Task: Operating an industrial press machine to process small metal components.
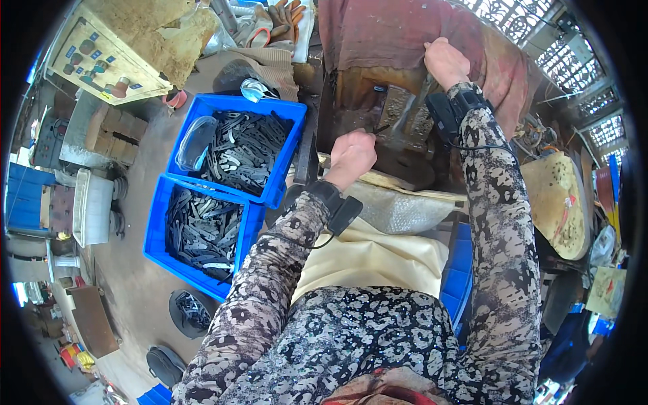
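Your left hand (351,156) fisted, pinching small dark metal piece (382,127) at press bed (405,145); piece pokes right of knuckles, long axis running toward press. Your right hand (445,62) curled over reddish cloth (398,34) above press, grip unclear. Left hand nearer piece. Upper blue bin (290,145) of metal blanks left of press.

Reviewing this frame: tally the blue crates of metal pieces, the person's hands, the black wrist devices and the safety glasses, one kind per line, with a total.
Blue crates of dark flat metal pieces: 2, upper crate, lower crate
Hands at the rusty machine: 2, left hand, right hand
Black wrist devices: 2, left wrist device, right wrist device
Clear safety glasses in the upper crate: 1
Total: 7
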`<act>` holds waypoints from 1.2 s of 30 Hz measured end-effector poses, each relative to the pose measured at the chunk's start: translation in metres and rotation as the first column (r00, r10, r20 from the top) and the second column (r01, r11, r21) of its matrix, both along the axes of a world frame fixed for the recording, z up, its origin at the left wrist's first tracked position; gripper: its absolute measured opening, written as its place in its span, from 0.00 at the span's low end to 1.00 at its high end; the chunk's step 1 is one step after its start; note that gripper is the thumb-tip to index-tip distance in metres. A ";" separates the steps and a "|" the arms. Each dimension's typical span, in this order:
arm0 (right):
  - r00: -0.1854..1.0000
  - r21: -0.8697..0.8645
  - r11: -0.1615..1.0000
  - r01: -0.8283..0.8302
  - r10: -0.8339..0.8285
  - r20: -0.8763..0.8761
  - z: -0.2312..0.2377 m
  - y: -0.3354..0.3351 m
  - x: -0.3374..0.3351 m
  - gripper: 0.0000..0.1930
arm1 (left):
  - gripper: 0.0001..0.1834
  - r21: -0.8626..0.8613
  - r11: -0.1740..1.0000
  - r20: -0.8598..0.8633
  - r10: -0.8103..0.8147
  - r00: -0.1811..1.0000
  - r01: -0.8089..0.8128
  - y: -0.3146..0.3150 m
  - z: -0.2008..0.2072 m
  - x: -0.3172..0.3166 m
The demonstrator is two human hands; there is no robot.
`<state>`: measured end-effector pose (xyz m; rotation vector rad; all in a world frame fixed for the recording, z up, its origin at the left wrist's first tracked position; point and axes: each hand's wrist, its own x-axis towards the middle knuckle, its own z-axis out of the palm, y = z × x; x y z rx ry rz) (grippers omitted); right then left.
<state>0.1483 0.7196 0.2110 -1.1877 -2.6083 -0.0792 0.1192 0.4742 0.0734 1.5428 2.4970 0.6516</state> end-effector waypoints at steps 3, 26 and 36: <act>1.000 0.003 1.000 0.016 -0.016 -0.004 -0.002 0.002 -0.001 0.22 | 0.10 0.007 1.000 -0.002 0.004 1.000 -0.004 0.000 0.000 0.001; 0.997 0.106 0.992 -0.067 0.070 -0.025 -0.010 0.005 0.000 0.22 | 0.09 0.050 0.999 -0.028 -0.013 1.000 0.014 -0.001 -0.004 0.000; 0.996 0.097 0.992 -0.081 0.084 -0.030 -0.005 0.000 0.001 0.21 | 0.09 0.044 0.999 -0.027 -0.007 1.000 0.008 -0.002 -0.005 0.000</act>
